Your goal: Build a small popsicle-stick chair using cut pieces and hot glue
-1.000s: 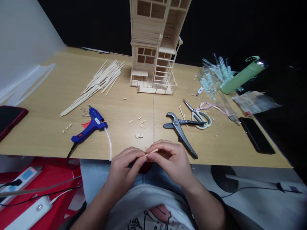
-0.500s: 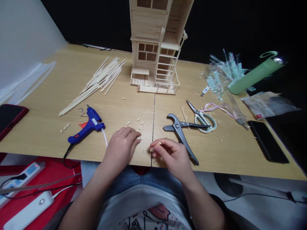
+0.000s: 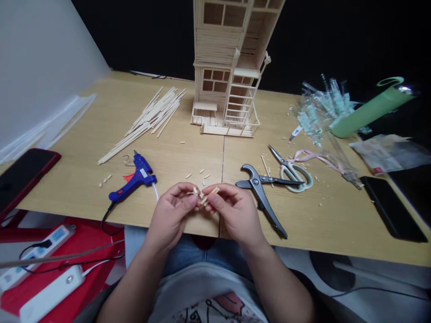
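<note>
From where I stand, the tall model house of pale wooden sticks is well apart from the hands, so I judge it in little danger. The blue plastic glue gun worries me more: its black cord hangs over the table edge, and a knee or sleeve catching it could drag the gun. Whether it is hot, I cannot tell. The dark grey metal pliers lie beside the right hand, one handle near the edge, so the forearm could push them off. The right hand pinches short, pale wooden sticks between thumb and fingers; the left hand grips a tiny, whitish wooden piece by the fingertips. Such small parts could slip if the pinch loosens, and the loose wooden bits just beyond the hands could be brushed away.

As for the room, a black wall stands behind, a white wall at the left. The light-brown wooden table has a dark seam across it. A slanting pile of long, thin wooden sticks lies behind the glue gun; at the right, white-handled scissors touch the pliers.
</note>
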### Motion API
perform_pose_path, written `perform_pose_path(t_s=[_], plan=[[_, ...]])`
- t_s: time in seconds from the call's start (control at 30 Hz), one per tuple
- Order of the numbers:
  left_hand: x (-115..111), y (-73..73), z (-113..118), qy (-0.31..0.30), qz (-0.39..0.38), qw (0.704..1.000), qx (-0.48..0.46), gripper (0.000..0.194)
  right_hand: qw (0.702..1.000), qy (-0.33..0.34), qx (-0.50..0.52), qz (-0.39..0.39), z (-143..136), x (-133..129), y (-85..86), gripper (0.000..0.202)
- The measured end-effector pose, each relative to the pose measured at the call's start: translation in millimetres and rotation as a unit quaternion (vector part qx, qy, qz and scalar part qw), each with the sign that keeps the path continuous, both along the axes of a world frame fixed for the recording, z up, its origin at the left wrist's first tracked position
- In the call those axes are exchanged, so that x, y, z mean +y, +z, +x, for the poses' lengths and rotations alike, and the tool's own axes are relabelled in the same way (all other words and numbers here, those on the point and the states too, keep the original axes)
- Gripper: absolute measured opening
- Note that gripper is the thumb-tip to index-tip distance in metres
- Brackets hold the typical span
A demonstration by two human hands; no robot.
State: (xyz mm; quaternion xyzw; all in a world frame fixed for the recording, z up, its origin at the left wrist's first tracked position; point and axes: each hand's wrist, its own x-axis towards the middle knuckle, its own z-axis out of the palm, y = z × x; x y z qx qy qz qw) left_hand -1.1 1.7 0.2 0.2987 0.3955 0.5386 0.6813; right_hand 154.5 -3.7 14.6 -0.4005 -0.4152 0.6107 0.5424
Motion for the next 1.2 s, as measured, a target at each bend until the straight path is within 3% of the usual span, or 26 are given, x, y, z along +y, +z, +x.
perform_pose_path(t_s=[0.3,0.5,0.57,0.73,0.83,1.0,1.2], plan=[[-6.8,2.4,-3.3,-0.012,-0.033,0.996,-0.085,0.032,0.998,0.011,0.06,-0.006,-16.6,-0.7,-1.8,0.016],[-10.4,8.8,-8.5,0.027,-0.048,0.994,-0.097,0.033,0.993,-0.032,-0.08,0.087,-12.4,-4.7,9.9,0.008],[-10.5,10.7,-9.4,0.038,-0.054,0.992,-0.105,0.034,0.971,-0.066,-0.174,0.152,-10.4,-6.2,17.1,0.009],[-11.6,14.1,-6.7,0.045,-0.068,0.99,-0.113,0.04,0.872,-0.111,-0.328,0.347,-8.7,-8.2,26.7,0.018],[-14.6,13.5,-3.8,0.055,-0.042,0.995,-0.077,0.042,0.845,-0.111,-0.348,0.39,-8.8,-9.7,24.3,0.022],[-18.8,9.1,-2.8,0.089,0.05,0.994,0.042,0.037,0.842,-0.137,-0.35,0.386,-8.7,-12.4,20.3,0.02],[-20.0,10.8,-1.6,0.114,0.138,0.972,0.151,0.021,0.83,-0.149,-0.358,0.401,-8.1,-14.4,19.9,0.019]])
